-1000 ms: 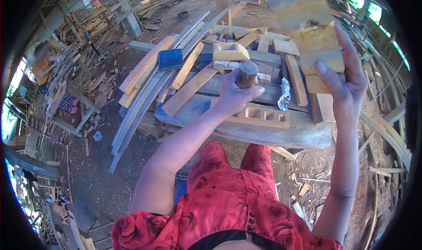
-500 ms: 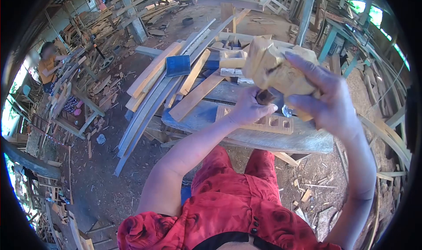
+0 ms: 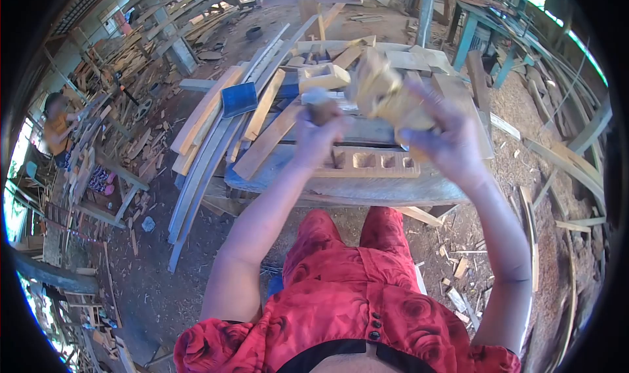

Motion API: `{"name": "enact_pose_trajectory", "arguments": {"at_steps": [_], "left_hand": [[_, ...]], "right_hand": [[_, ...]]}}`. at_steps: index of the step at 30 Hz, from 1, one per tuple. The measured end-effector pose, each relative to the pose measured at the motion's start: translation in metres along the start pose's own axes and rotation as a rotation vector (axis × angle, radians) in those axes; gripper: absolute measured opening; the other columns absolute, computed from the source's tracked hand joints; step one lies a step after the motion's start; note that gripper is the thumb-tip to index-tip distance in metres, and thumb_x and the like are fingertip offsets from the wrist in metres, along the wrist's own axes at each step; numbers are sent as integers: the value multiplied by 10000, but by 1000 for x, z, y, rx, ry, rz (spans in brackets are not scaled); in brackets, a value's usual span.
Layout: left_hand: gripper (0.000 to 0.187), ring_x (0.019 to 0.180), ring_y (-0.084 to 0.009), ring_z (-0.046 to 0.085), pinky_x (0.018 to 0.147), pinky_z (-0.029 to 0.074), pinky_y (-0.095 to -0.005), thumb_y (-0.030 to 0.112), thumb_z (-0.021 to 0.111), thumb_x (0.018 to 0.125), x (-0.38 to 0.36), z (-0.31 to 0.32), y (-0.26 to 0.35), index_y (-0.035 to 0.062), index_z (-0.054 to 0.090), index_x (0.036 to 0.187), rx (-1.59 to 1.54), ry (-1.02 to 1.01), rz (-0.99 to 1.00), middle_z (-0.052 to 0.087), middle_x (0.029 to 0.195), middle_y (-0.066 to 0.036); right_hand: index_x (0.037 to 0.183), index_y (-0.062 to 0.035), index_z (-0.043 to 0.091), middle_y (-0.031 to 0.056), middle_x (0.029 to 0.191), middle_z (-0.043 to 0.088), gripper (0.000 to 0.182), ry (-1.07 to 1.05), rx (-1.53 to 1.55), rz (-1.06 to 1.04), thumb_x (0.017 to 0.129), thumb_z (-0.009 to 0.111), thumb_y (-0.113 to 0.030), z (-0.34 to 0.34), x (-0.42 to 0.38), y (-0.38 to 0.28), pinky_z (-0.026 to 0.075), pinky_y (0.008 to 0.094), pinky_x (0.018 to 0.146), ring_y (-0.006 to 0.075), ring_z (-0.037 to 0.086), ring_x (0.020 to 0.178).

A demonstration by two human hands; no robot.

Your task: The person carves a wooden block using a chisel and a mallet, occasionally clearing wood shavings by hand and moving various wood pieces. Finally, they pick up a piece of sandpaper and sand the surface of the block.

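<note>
My right hand (image 3: pixel 445 137) is wrapped round a pale yellowish carved wooden piece (image 3: pixel 386 98), held up above the workbench and blurred by motion. To its left, my left hand (image 3: pixel 319 134) is closed round a small dark brownish object (image 3: pixel 322 113) that is too blurred to name. The two hands are apart. Below them, near the bench's front edge, lies a long wooden block with square holes (image 3: pixel 373 162). Behind my left hand a shorter block with a hollow (image 3: pixel 324 77) rests on the bench.
Long planks (image 3: pixel 213 157) and a blue tray (image 3: pixel 240 99) lie at the bench's left. The workbench (image 3: pixel 406 193) has a rough front edge. A co-worker (image 3: pixel 57 127) is at the far left. A teal table (image 3: pixel 465 45) stands back right; wood scraps litter the floor.
My left hand has moved left and up, away from the carved piece, with the dark object in it. My right hand has shifted left and a little lower with the piece. The view has shifted.
</note>
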State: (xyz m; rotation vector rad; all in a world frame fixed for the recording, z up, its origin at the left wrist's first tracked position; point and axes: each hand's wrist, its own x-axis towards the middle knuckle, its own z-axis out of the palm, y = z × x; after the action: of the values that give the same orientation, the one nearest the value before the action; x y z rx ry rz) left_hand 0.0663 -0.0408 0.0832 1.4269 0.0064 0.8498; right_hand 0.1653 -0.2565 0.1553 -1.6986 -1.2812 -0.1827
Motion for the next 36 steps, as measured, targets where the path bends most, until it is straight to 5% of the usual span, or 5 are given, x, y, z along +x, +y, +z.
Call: {"name": "enact_pose_trajectory", "arguments": {"at_steps": [6, 25, 28, 31, 36], "left_hand": [[167, 466, -141, 489, 437, 440, -300, 45, 652, 760, 5, -39, -5, 77, 504, 831, -277, 433, -11, 472, 603, -19], [157, 482, -105, 534, 462, 452, -233, 3, 693, 718, 12, 4, 3, 16, 566, 810, -201, -47, 11, 551, 620, -41], [158, 492, -85, 529, 463, 430, -221, 21, 714, 712, 12, 7, 4, 29, 578, 792, -145, -50, -35, 573, 637, -31], [163, 497, -77, 522, 463, 417, -219, 37, 728, 709, 9, 17, 12, 41, 579, 776, -19, -68, -30, 570, 638, -16], [181, 517, -39, 504, 488, 421, -203, 67, 748, 710, 10, 25, 8, 63, 576, 765, 44, -137, -88, 555, 640, 33]], "right_hand": [[1314, -221, 541, 114, 842, 643, 652, -266, -551, 228, 700, 745, -302, 34, -44, 44, 525, 376, 710, 297, 653, 727], [1290, -222, 559, 131, 828, 635, 623, -298, -582, 211, 701, 747, -298, 34, -35, 44, 517, 406, 696, 297, 654, 777], [1307, -230, 551, 154, 913, 658, 675, -398, -477, 319, 672, 777, -256, 22, -21, 48, 520, 399, 691, 300, 660, 797], [1337, -121, 527, 95, 1036, 683, 732, -70, -203, 261, 656, 795, -99, 4, 2, 39, 523, 281, 736, 143, 659, 868], [1315, -72, 527, 75, 1070, 649, 620, 278, 451, -35, 730, 733, -44, -20, 42, -46, 517, 276, 791, 159, 635, 911]]}}
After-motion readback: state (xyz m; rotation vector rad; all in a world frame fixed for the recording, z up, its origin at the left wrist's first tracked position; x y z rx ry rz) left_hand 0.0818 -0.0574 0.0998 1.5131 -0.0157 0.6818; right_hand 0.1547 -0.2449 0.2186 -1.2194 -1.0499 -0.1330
